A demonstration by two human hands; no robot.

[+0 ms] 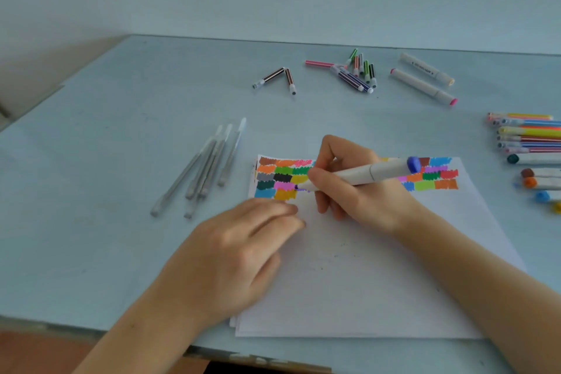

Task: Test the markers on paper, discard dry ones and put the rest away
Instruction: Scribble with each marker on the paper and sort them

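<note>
Left hand [243,252] lies flat, fingers relaxed, on paper [364,282] at desk's near edge — right hand [355,188] pinches grey marker [364,174], tip on swatches [282,177] nr paper's far-left corner.

Perhaps a home desk [91,130]: scattered markers [358,73], paper [379,282].

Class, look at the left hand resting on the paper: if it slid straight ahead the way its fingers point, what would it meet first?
The left hand points up and right; it would probably meet the right hand holding the blue-capped marker first, though the depth is uncertain.
</note>
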